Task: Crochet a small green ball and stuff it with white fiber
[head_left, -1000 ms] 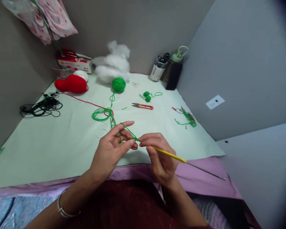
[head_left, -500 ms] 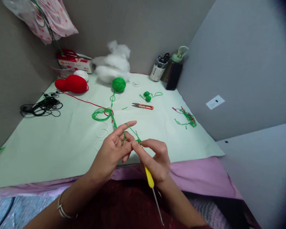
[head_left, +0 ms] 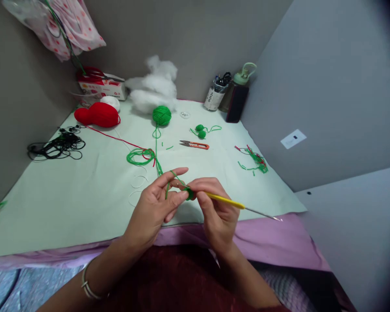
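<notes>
My left hand [head_left: 157, 201] pinches a small green crocheted piece [head_left: 190, 193] between thumb and fingers, with green yarn looped over its raised index finger. My right hand [head_left: 217, 212] grips a crochet hook with a yellow handle [head_left: 225, 199], its rear metal end pointing right. The hook's front tip reaches the green piece, partly hidden by my fingers. From my left hand the yarn runs back past a loose green coil [head_left: 139, 157] to a green yarn ball [head_left: 161, 115].
Orange thread snips [head_left: 195, 145] and small green balls [head_left: 202, 134] lie beyond my hands. Further out are red yarn [head_left: 99, 115], white stuffing [head_left: 156, 89], black cord [head_left: 60, 144], yarn scraps [head_left: 258, 161], a pen cup [head_left: 214, 98], a bottle [head_left: 241, 78] and a phone [head_left: 237, 104].
The hook has swung from pointing down toward me to lying nearly level, rear end to the right. My right hand has turned with it. The yarn from the ball is straighter.
</notes>
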`<control>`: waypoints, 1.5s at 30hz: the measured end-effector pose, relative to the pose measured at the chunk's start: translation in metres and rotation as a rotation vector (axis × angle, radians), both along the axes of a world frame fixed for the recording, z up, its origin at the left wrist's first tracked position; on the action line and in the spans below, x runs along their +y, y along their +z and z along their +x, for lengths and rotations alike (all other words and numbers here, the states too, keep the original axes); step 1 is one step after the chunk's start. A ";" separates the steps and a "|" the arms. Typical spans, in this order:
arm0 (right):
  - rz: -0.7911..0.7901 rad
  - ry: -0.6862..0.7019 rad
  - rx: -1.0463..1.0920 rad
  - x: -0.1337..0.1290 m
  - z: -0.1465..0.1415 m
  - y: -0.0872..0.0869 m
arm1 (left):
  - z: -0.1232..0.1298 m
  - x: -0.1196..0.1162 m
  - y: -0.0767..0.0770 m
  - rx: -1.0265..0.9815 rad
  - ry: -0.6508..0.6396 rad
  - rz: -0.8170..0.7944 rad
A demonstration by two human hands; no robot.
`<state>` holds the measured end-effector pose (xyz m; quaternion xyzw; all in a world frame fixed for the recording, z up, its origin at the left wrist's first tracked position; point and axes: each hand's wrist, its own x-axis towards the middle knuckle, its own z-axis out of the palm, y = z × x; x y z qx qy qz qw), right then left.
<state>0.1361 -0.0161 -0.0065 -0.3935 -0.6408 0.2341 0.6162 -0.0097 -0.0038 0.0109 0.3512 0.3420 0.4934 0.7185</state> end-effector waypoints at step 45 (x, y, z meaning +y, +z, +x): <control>0.210 0.022 -0.286 -0.002 0.016 0.017 | 0.000 0.002 -0.004 0.147 0.086 0.198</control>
